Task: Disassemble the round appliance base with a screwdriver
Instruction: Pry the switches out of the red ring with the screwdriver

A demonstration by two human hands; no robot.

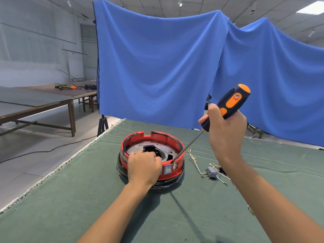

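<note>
My left hand [142, 164] grips the near rim of the red round base [151, 155] on the green cloth [192, 216]. My right hand [226, 127] clutches the screwdriver [228, 104], tip against the rim beside the switch [168, 168]. Loose wires [210, 171] lie right; a blue curtain [157, 67] hangs behind.

The left hand [142, 165] lay curled, knuckles up, at frame centre; the right hand [226, 127] was raised right of centre, fingers wrapped tight.

A blue cloth [157, 67] hung as a backdrop behind the green-covered table [192, 216]; left stood long wooden tables [43, 100] on a grey floor [35, 155], under what seemed ceiling striplights [313, 8]
</note>
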